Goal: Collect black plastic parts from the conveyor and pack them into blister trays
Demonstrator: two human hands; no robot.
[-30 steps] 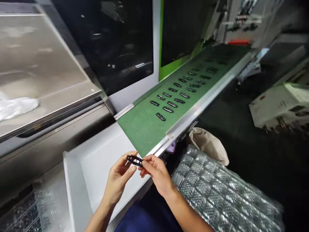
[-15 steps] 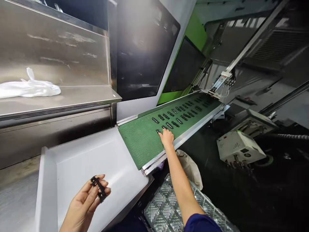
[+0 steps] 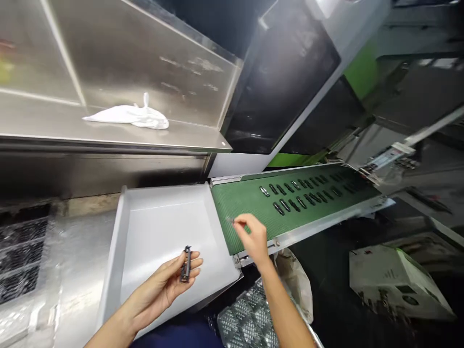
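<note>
My left hand [image 3: 168, 286] is over the white tray, palm up, with a slim black plastic part [image 3: 185, 266] held upright between thumb and fingers. My right hand [image 3: 253, 238] is above the near end of the green conveyor belt [image 3: 241, 195], thumb and forefinger pinched together. A small, blurred piece [image 3: 230, 220] sticks out at those fingertips; its shape is unclear. Further along the belt lie two rows of similar black plastic parts [image 3: 294, 205].
The white tray [image 3: 159, 227] adjoins the belt's end. On the steel shelf [image 3: 195, 137] lies a white cloth or bag [image 3: 134, 116]. Below the belt are a pale sack [image 3: 295, 285] and clear patterned plastic trays [image 3: 246, 314]. Dark patterned trays [image 3: 21, 256] sit at left.
My right hand has drawn back from the rows toward the belt's near end, and the nearest part of the lower row is gone. My left hand has turned its black part more upright. The view swung left.
</note>
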